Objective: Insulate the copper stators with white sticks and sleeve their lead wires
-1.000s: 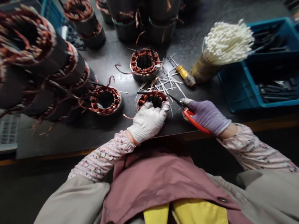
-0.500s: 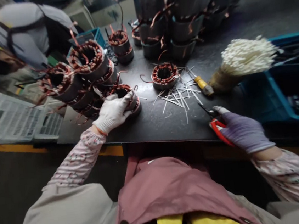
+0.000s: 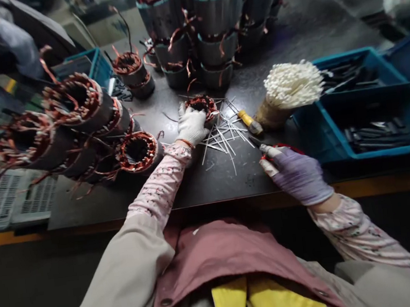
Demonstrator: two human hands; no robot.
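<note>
White-gloved L hand grips copper-wound motor stator on black workbench, amid loose white strips. Purple-gloved R hand closed on red-handled snips, just right of strips.

Your left hand wears a white knit glove, your right hand a lilac one. Your sleeves are pale pink with a small dark floral print, under a beige coat with a dusty-pink front panel and a yellow lining. The stator under your left hand shows copper-red windings, and the cutters in your right show red handles. The screwdriver has a yellow handle, the bundled sleeving is white, and the crate is teal-blue.
</note>
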